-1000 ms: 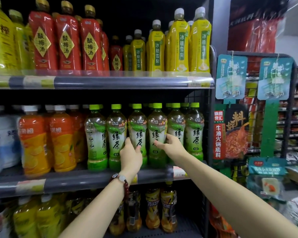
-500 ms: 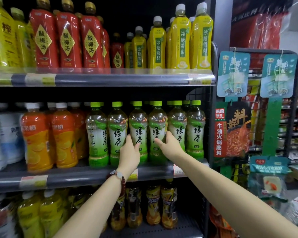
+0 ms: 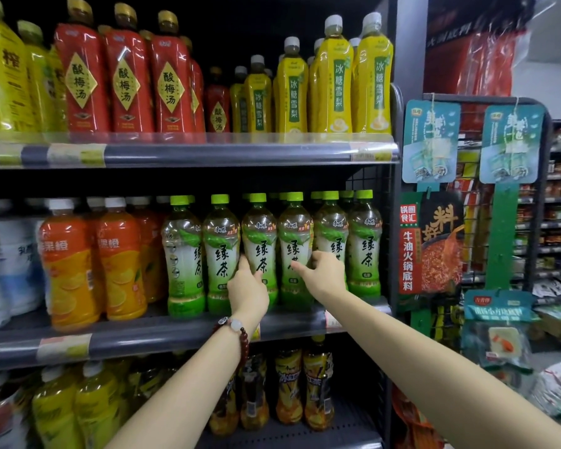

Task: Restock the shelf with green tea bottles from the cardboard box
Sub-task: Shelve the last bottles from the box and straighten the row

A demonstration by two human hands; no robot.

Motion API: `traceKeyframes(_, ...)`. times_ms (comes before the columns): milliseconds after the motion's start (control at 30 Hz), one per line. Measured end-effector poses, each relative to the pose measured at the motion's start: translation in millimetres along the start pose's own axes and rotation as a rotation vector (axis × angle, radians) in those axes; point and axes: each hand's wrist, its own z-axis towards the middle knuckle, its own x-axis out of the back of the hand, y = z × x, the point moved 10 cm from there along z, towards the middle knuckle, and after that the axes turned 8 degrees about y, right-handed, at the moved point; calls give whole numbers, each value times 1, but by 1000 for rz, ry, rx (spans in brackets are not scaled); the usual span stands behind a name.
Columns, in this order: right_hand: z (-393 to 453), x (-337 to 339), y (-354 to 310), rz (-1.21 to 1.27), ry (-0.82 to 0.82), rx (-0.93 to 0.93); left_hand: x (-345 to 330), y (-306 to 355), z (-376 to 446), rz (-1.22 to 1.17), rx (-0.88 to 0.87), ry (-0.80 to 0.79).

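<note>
A row of green tea bottles with lime caps stands at the front of the middle shelf, with more behind them. My left hand, a bead bracelet on its wrist, wraps the lower part of the third bottle, thumb on its left side. My right hand reaches in from the right and holds the fourth bottle, index finger across the label and thumb in the gap to the fifth bottle. Both bottles stand upright on the shelf. The cardboard box is out of view.
Orange drink bottles stand left of the green tea. Red and yellow bottles fill the upper shelf, and dark tea bottles the lower one. A wire side panel closes the shelf on the right, with hanging snack packs beyond it.
Both hands stay on the same two bottles, shifted slightly with them. The view has drifted a little; nothing was picked up or let go.
</note>
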Motion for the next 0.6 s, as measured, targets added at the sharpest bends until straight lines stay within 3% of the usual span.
traceKeyframes(200, -4, 3, -2, -101, 42, 13, 9, 13, 2, 180, -152, 32)
traceKeyframes(333, -11, 12, -8, -177, 133, 42, 20, 17, -1, 142, -253, 65)
traceKeyframes(600, -35, 13, -22, -341, 90, 169, 29, 16, -1, 110, -360, 80)
